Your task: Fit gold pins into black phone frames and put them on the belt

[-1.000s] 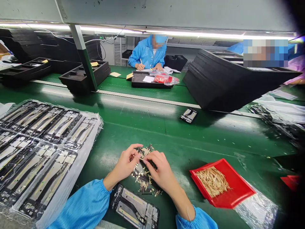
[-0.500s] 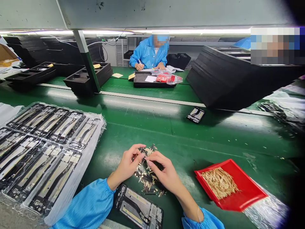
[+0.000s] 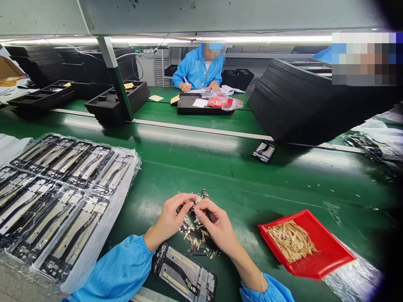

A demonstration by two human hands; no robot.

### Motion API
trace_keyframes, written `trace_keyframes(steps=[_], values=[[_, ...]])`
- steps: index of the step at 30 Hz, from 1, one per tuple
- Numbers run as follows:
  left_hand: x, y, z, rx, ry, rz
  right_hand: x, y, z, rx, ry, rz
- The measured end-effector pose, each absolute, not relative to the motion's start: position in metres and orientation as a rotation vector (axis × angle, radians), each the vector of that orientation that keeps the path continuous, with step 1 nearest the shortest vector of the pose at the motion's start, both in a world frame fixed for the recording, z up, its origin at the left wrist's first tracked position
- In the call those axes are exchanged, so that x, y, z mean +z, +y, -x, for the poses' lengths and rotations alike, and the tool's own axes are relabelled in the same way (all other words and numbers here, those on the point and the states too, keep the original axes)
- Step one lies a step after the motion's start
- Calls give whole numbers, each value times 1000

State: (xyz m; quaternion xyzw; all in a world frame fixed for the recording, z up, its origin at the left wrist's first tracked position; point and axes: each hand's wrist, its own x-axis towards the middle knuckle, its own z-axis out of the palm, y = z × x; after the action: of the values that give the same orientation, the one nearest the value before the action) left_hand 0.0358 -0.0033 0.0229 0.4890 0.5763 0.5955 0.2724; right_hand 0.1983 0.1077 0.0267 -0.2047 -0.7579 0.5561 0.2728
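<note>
Above a pile of small gold and black strip-like parts (image 3: 197, 241), my two hands meet at the fingertips. My left hand (image 3: 166, 220) is closed in a pinch, thumb against fingers. Facing it, my right hand (image 3: 222, 228) pinches as well, its thumb and index tips close to the left ones. Whatever lies between the fingertips is too small and too covered to make out. Part of the pile is hidden behind both hands. Just below them, a phone mid-frame (image 3: 185, 272) with a black flex cable lies flat on the green surface, between my forearms.
At left, a clear plastic tray (image 3: 126, 180) carries several phone frames. A red dustpan-shaped tray (image 3: 330, 249) with thin tan strips (image 3: 291, 241) sits right. Farther off lie another phone frame (image 3: 263, 151) and stacked black trays (image 3: 302, 105). Across the bench a person (image 3: 198, 69) writes.
My fingertips have drawn slightly closer together over the pile. The far phone frame has slid a little to the right, along with small specks on the green surface.
</note>
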Motion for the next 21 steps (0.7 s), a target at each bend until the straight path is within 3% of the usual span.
trace_keyframes(steps=[7, 12, 16, 21], values=[[33, -4, -50, 1479, 1176, -1072, 26, 104, -191, 1362, -2018, 526], [36, 1, -48, 1711, 1234, -714, 38, 95, -204, 1169, -2050, 624], [34, 1, -37, 1768, 1227, -532, 54, 94, -267, 704, -1982, 887], [35, -2, -38, 1536, 1362, -716, 56, 113, -373, -88, -1846, 1193]])
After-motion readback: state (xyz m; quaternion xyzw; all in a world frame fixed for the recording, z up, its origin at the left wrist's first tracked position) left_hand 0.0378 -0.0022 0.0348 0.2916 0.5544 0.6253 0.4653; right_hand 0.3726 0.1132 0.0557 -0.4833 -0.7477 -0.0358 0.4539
